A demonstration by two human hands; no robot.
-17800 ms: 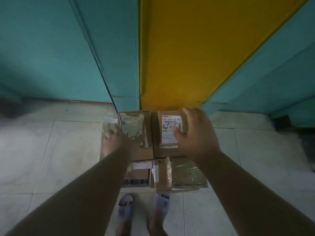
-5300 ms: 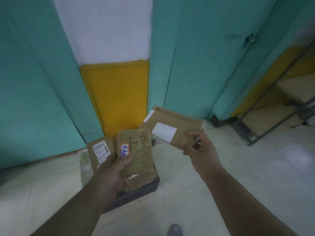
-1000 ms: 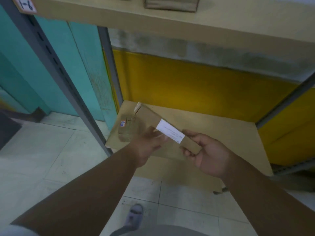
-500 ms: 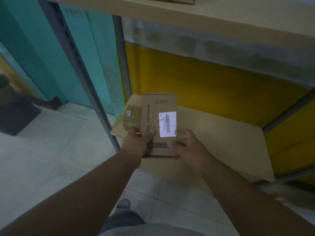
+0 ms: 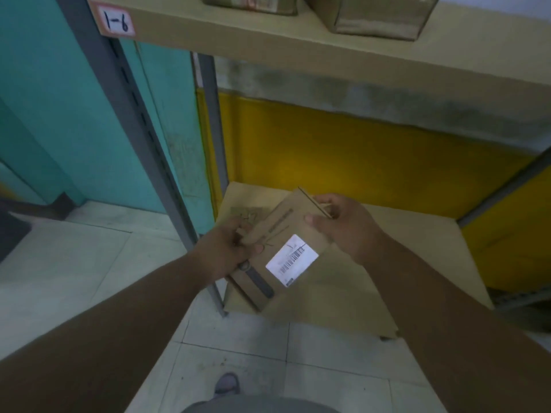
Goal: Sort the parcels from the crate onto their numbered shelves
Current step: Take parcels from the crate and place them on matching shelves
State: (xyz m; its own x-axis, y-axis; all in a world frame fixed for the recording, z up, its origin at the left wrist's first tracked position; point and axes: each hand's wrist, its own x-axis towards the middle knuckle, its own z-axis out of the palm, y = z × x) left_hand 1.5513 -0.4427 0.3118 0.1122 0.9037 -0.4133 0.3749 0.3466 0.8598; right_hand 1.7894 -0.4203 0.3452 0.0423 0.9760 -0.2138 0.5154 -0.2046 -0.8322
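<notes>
A flat brown cardboard parcel (image 5: 280, 248) with a white barcode label is held tilted above the lower shelf board (image 5: 387, 278). My right hand (image 5: 343, 228) grips its upper right corner. My left hand (image 5: 229, 251) holds its left edge and also a small taped brown packet (image 5: 246, 214), mostly hidden behind the flat parcel. Above, the upper shelf (image 5: 298, 43) carries a tag reading 1-6 (image 5: 114, 20) at its left end.
Two parcels (image 5: 372, 16) sit on the upper shelf. Grey metal uprights (image 5: 143, 135) stand at the rack's left, with a teal wall beyond and a yellow wall behind. Pale floor tiles lie below; a sandalled foot (image 5: 228, 383) shows near the bottom.
The flat parcel has turned clockwise, so its label now sits lower right. My right hand has moved from its lower edge to its upper corner. The view has tilted up, showing the 1-6 tag.
</notes>
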